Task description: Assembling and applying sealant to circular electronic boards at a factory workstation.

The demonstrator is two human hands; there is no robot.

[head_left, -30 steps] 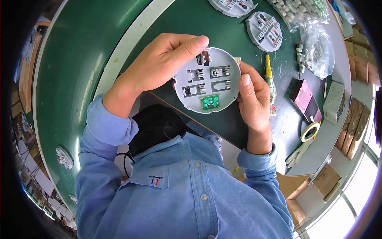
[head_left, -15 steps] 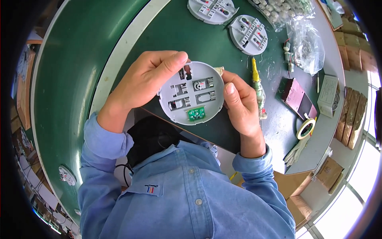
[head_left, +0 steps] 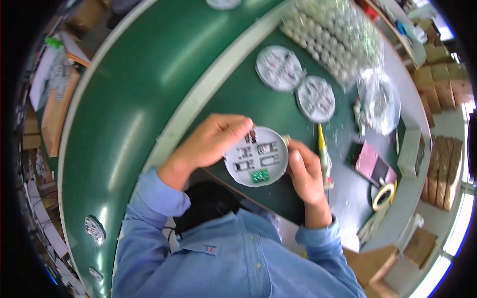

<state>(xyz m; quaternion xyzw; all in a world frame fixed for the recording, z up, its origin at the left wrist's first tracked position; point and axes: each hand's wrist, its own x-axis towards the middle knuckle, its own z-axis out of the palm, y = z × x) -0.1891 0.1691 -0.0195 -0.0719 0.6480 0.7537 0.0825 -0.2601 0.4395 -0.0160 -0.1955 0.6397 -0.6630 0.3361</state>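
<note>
Between my two hands is a round light-grey plastic housing, its open side facing up. Slots and metal clips show inside it, and a small green circuit board sits near its lower edge. My left hand grips the upper left rim, thumb on top beside a dark slot. At the right rim my right hand is closed, thumb against the curled fingers, holding the edge. A small pale piece shows at the rim by the right fingers; I cannot make out what it is.
Two similar housings, one farther off and one nearer, lie on the green table. A yellow-tipped screwdriver, a pink box, a tape roll and plastic bags of parts lie rightward. A green conveyor belt curves along the left.
The view has shifted, so the hands, housing and table appear lower and more of the belt shows. Both hands keep their hold on the housing.
</note>
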